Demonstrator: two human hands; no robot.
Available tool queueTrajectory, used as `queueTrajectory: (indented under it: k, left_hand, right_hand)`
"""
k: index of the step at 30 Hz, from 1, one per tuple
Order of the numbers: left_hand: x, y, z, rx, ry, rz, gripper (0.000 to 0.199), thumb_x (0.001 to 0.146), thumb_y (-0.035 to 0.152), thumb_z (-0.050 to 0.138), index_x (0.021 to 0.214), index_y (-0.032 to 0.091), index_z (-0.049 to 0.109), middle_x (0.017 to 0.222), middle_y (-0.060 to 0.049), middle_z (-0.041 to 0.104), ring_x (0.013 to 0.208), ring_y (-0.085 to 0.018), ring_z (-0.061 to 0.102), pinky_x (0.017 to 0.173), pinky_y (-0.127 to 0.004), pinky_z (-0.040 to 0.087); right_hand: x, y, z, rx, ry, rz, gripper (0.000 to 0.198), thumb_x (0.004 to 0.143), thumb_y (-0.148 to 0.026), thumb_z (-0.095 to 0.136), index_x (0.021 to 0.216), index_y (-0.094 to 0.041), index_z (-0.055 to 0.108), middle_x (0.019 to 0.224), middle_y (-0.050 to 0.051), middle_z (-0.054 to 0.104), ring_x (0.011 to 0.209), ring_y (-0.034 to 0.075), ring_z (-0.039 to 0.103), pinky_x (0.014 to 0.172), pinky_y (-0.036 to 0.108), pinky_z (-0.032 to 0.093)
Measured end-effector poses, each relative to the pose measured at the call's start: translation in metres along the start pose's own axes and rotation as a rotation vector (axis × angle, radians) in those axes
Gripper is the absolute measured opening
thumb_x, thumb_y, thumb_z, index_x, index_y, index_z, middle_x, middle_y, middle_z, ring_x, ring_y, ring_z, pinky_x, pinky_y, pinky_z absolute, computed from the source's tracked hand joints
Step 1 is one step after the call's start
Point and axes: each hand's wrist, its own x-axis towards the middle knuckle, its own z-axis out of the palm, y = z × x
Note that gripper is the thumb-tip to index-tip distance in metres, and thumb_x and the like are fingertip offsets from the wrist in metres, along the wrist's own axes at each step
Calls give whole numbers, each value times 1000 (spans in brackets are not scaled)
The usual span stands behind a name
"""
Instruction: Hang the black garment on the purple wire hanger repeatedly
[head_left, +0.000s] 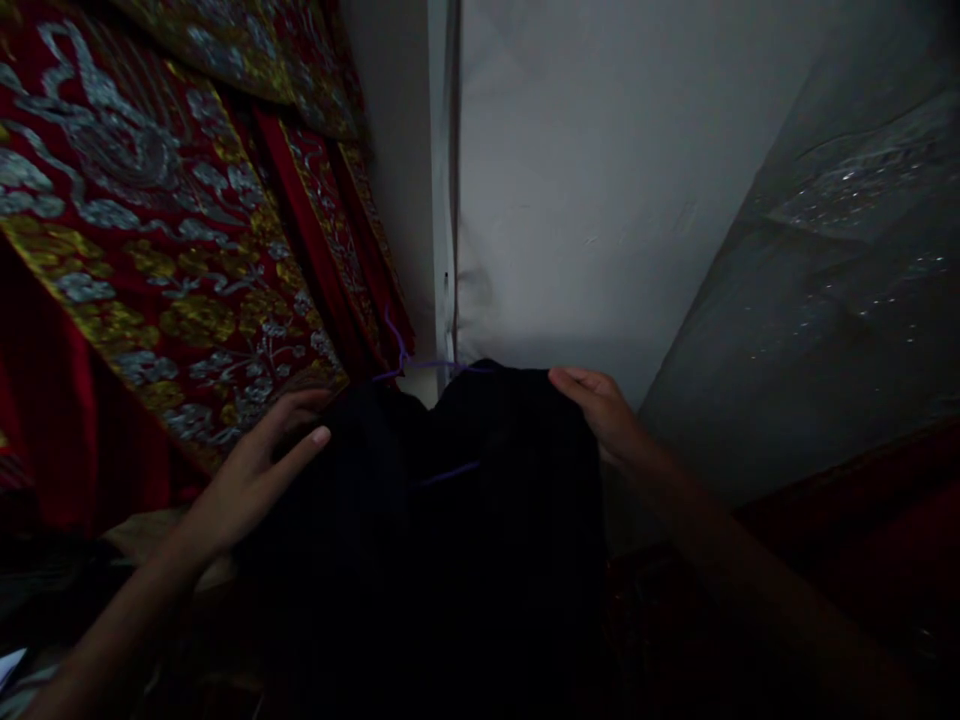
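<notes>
A dark garment (510, 520), black or navy, hangs upright before me on a purple hanger (401, 355). The hanger's hook pokes out above the neck opening, and its lower bar shows inside. At the garment's left shoulder is my left hand (266, 455), thumb stretched out and apart from the fingers, whose tips are partly hidden behind the cloth. My right hand (596, 400) pinches the right shoulder between thumb and fingers. The garment's lower part fades into shadow.
A red cloth (187, 220) with gold and silver embroidery hangs at the left. Behind the garment stand a pale wall (600, 180) and a narrow vertical post (444, 180). Shiny translucent sheeting (840, 260) covers the right side. The lower area is very dark.
</notes>
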Motion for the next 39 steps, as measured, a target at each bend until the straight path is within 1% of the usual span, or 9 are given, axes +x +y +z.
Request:
queueTrajectory:
  k: [5, 12, 16, 20, 24, 26, 29, 32, 39]
  left_hand:
    - [-8, -42, 16, -326, 405, -183, 73, 73, 56, 80, 135, 24, 56, 135, -12, 63, 129, -35, 57, 109, -52, 46]
    - [-35, -59, 92, -692, 252, -424, 73, 68, 43, 88, 132, 22, 60, 138, -12, 64, 134, -31, 56, 113, -41, 44]
    - [-60, -63, 129, -843, 165, -670, 60, 67, 38, 87, 118, 13, 68, 117, -16, 75, 111, -33, 70, 98, -42, 56]
    - [-87, -75, 143, -868, 284, -782, 49, 72, 34, 84, 114, 13, 70, 103, -12, 78, 95, -29, 75, 89, -39, 59]
    - [-104, -82, 138, -875, 386, -812, 45, 77, 30, 79, 118, 15, 68, 99, -9, 78, 92, -26, 75, 90, -38, 59]
    - [-109, -80, 134, -895, 423, -815, 41, 77, 28, 78, 114, 15, 68, 94, -8, 77, 90, -26, 75, 89, -38, 59]
    - [-113, -75, 132, -892, 498, -817, 39, 73, 29, 79, 108, 15, 69, 89, -7, 76, 86, -26, 74, 85, -38, 59]
    - [-116, -74, 133, -840, 519, -823, 44, 66, 35, 82, 103, 15, 69, 89, -6, 75, 85, -25, 73, 81, -36, 58]
    - [-122, -93, 136, -793, 455, -834, 57, 63, 45, 84, 110, 16, 69, 95, -8, 75, 96, -30, 73, 87, -39, 58]
  right_hand:
    - [41, -22, -7, 49, 174, -223, 41, 65, -56, 85, 77, -20, 71, 74, 4, 74, 77, 24, 74, 70, 32, 58]
    - [12, 24, -11, 157, 224, -73, 39, 64, -53, 87, 81, -20, 71, 76, 5, 76, 88, 28, 76, 74, 34, 61]
    - [-1, 45, -19, 114, 290, -83, 42, 70, -58, 80, 86, -20, 71, 86, 6, 77, 94, 28, 74, 81, 37, 60]
    - [-23, 61, -18, -170, 538, -290, 44, 80, -54, 72, 105, -18, 69, 112, 10, 73, 111, 27, 67, 101, 44, 50]
    - [-94, 114, 20, -324, 799, -422, 55, 85, -44, 69, 132, -21, 56, 143, 14, 55, 136, 28, 49, 117, 49, 34]
    - [-133, 146, 50, -252, 732, -189, 42, 88, -47, 64, 121, -22, 61, 130, 12, 63, 126, 28, 57, 111, 50, 40]
    - [-163, 175, 88, -107, 262, 146, 41, 88, -58, 60, 103, -20, 64, 107, 11, 70, 97, 25, 67, 90, 44, 52]
    - [-155, 177, 107, -81, -127, 254, 43, 90, -61, 57, 104, -21, 64, 95, 6, 70, 78, 18, 66, 76, 35, 52]
    - [-122, 181, 131, -49, -150, 264, 37, 90, -56, 54, 100, -21, 54, 79, 1, 65, 60, 12, 56, 55, 25, 40]
